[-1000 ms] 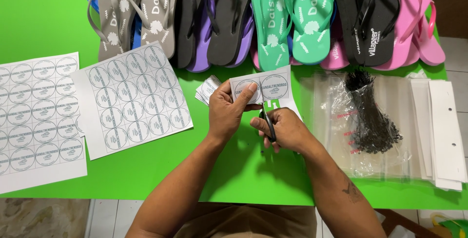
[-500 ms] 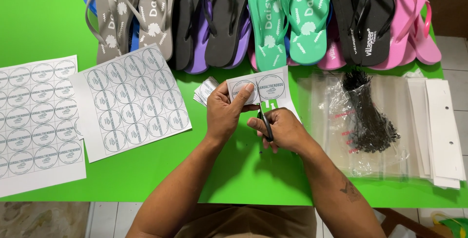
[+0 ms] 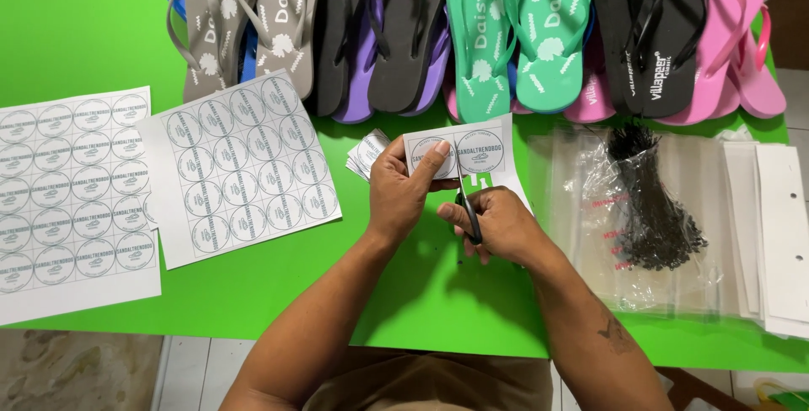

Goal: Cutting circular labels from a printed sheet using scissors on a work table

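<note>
White paper strip of round printed labels (image 3: 462, 152) sits pinched in the left hand (image 3: 404, 188), above the smooth green table (image 3: 84, 32); the right hand (image 3: 497, 226) is closed round dark-handled scissors (image 3: 468, 213), blades at the strip's lower edge; flat label sheets (image 3: 240, 167) lie left, crinkled clear bags (image 3: 640, 226) right; bare green between.

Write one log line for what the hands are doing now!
left hand: holds white paper strip of round labels | right hand: grips black scissors, cutting strip | surface: green table
</note>
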